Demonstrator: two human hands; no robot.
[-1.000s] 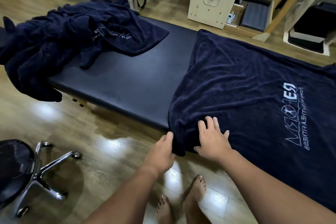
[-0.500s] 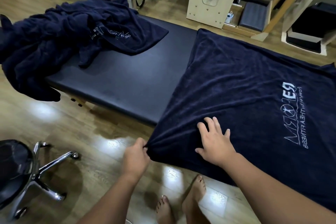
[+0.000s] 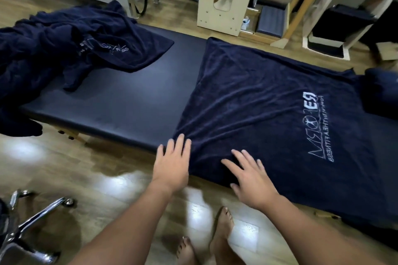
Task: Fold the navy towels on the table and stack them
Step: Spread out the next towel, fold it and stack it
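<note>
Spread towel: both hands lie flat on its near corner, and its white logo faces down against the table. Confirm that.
Not quite. In the head view the white logo faces up on the spread towel. The left hand and right hand do lie flat at its near corner.

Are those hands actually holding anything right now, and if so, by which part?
Nothing is held. Both the left hand and right hand lie open, fingers straight, on the near left corner of the spread towel.

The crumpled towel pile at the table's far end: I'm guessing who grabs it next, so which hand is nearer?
Left. The left hand lies flat at the spread towel's near corner, on the crumpled towel pile's side; the right hand rests farther right.
</note>
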